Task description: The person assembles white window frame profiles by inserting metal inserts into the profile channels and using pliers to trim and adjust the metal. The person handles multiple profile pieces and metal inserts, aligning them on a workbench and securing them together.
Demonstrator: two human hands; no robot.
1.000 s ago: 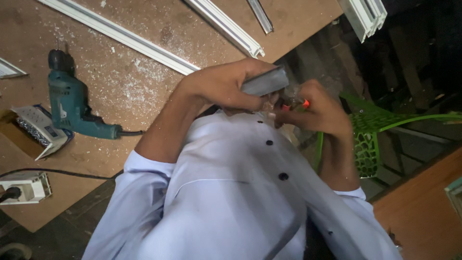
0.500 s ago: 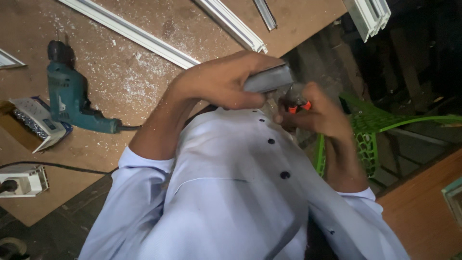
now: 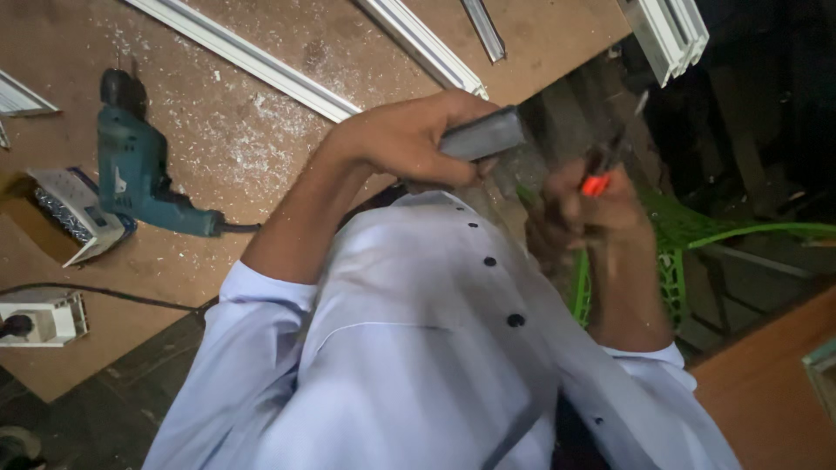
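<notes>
A single head-worn view is given, aimed steeply down over the shirt (image 3: 409, 348) at close range; the workbench (image 3: 261, 174) is seen upper left, the hands just below the lens.

A workshop: sawdust-strewn workbench (image 3: 261, 174), electric drill (image 3: 139, 170), aluminium profiles (image 3: 252, 61).

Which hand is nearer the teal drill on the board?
Left. The left hand, gripping a grey block, is right of the teal drill; the right hand, holding a red-handled tool, is farther off beyond it.
</notes>
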